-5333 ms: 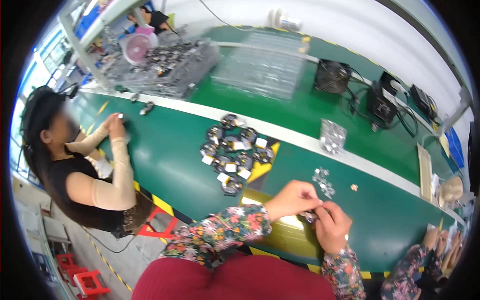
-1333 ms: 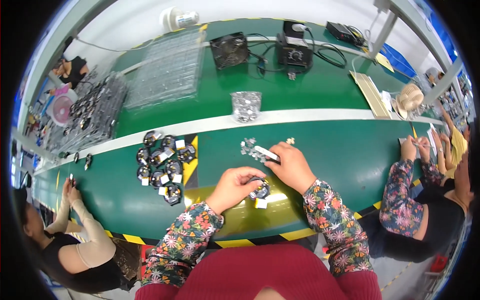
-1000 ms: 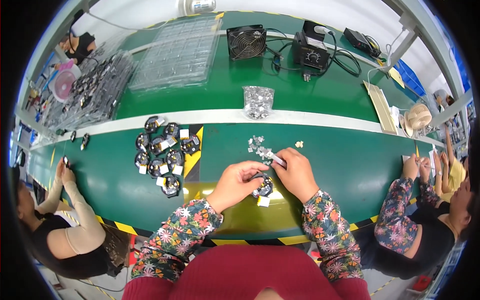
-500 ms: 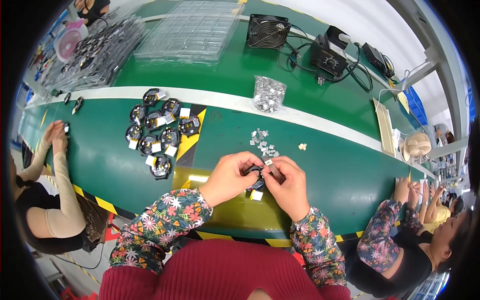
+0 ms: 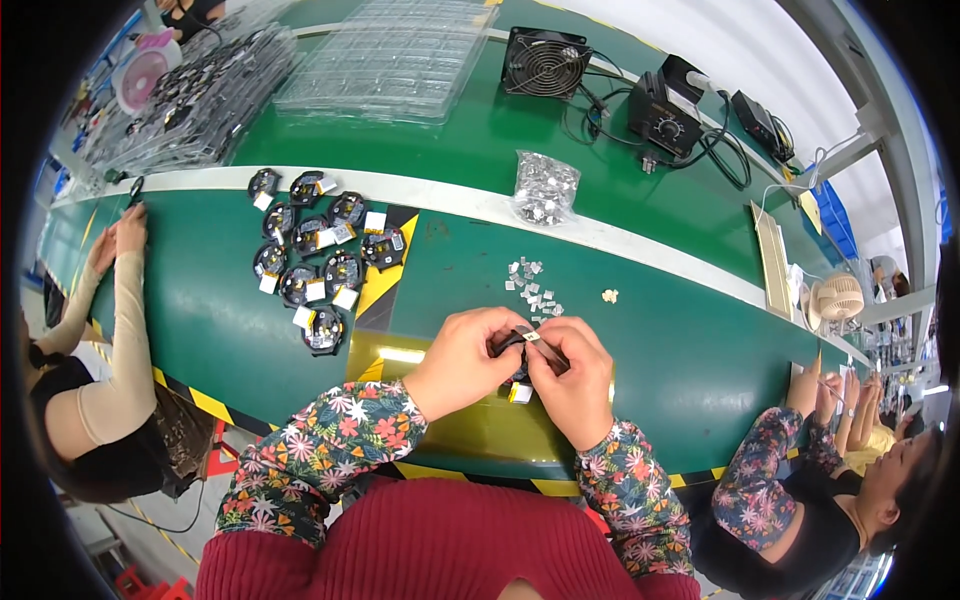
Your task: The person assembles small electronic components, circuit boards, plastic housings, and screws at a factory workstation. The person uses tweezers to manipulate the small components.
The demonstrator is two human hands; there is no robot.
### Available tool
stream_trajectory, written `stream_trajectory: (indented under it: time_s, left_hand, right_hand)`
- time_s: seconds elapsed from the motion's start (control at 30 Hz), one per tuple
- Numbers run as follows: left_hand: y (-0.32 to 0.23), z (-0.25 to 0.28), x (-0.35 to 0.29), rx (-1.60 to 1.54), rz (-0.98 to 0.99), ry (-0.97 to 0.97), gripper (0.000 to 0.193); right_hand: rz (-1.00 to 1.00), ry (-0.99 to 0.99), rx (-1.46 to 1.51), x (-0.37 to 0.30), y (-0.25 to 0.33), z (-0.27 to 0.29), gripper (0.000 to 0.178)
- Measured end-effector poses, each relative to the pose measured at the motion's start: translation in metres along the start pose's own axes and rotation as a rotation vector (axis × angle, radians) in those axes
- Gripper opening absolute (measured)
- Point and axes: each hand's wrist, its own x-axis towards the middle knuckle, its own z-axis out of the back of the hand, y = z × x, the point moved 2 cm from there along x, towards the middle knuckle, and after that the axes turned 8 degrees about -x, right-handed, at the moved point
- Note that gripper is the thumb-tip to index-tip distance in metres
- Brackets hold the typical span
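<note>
My left hand (image 5: 468,362) is closed around the edge of a round black device (image 5: 518,374), most of which my fingers hide. A small white battery with a yellow edge (image 5: 520,393) sticks out below it. In my right hand (image 5: 574,380), thumb and fingers pinch a flat grey tool (image 5: 546,350), which looks like tweezers with a pale mark near one end. That end lies over the device, by my left fingertips; the working tip cannot be made out. Just beyond my hands, small silvery square pieces (image 5: 535,290) lie scattered on the green table.
Several similar black devices with white batteries (image 5: 322,250) are grouped at left. A bag of silvery parts (image 5: 545,190) lies beyond the white rail (image 5: 440,200). Further back are clear trays (image 5: 385,60), a black fan (image 5: 543,63) and a control box (image 5: 662,115). Co-workers sit on both sides.
The grey tool has tilted flatter toward my left hand. One more black device now lies at the far left of the group, and the left co-worker's hand has moved toward the rail.
</note>
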Motion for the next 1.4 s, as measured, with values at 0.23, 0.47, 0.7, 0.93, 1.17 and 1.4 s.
stream_trajectory:
  time_s: [0.23,0.47,0.7,0.93,1.17,1.4]
  left_hand:
    - [-0.007,0.0,-0.001,0.081,-0.05,-0.043,0.015]
    - [-0.007,0.0,-0.001,0.062,-0.061,-0.049,0.016]
    - [-0.003,0.001,-0.001,0.028,-0.032,-0.009,0.022]
    - [-0.008,0.001,-0.003,0.028,-0.047,0.007,0.026]
    - [0.0,-0.002,-0.004,-0.037,0.006,0.018,0.022]
    - [0.007,-0.006,-0.001,-0.281,0.102,0.128,0.029]
  right_hand:
    - [0.015,-0.001,-0.009,0.001,0.001,0.001,0.015]
    - [0.051,-0.021,-0.03,0.0,0.002,0.0,0.016]
    - [0.105,-0.037,-0.11,-0.002,0.003,-0.002,0.017]
    - [0.306,-0.089,-0.315,0.0,0.007,-0.002,0.019]
    - [-0.286,0.139,0.291,0.0,-0.023,-0.002,0.017]
    - [-0.433,0.279,0.483,0.006,-0.027,0.011,0.019]
